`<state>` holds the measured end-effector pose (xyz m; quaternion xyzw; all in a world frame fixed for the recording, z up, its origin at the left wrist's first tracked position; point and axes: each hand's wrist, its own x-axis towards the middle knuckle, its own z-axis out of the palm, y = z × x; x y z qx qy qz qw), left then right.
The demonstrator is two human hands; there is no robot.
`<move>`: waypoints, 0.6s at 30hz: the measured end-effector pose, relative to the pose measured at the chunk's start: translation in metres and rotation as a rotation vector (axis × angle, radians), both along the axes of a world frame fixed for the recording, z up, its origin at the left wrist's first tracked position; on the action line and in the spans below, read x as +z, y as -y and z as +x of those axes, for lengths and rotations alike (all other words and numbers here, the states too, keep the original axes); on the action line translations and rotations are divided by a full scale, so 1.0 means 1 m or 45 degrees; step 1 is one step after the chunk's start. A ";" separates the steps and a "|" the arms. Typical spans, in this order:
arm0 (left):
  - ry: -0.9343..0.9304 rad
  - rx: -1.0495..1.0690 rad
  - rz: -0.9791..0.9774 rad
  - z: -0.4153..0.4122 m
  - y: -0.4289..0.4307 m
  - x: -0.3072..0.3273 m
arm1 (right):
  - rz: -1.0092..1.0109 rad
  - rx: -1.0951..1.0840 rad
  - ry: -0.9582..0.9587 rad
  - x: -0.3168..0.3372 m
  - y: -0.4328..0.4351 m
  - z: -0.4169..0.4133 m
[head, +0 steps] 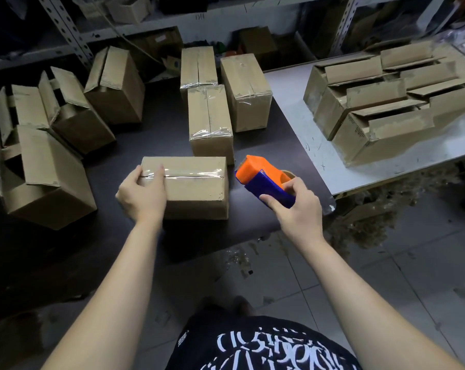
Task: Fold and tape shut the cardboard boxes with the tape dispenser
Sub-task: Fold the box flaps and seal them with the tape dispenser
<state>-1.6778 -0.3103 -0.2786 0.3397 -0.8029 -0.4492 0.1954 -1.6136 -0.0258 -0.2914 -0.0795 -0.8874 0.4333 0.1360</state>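
Seam taped, dispenser clear of box.
Left hand (142,192) grips box (196,188) end to steady it; right hand (293,206) fingers wrap dispenser (263,182), just beside.

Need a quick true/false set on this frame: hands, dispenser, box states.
1. The left hand holds the left end of the front box. True.
2. The tape dispenser is pressed on the front box's top. False: the right hand grips the tape dispenser off the box, to its right.
3. Clear tape runs along the front box's top seam. True.
4. The stacked boxes on the white table are taped shut. False: the stacked boxes have their flaps open.
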 end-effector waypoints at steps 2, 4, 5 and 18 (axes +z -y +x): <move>-0.003 0.101 0.010 0.010 0.007 0.000 | 0.116 0.069 -0.230 -0.003 0.002 0.000; 0.014 0.184 -0.014 0.018 0.015 0.000 | 0.200 0.142 -0.427 -0.006 0.004 0.000; 0.022 0.212 -0.016 0.021 0.019 0.001 | 0.228 0.182 -0.495 -0.006 0.005 -0.001; -0.376 -0.986 -0.130 0.053 0.032 0.070 | 0.143 0.333 -0.644 0.020 0.054 -0.009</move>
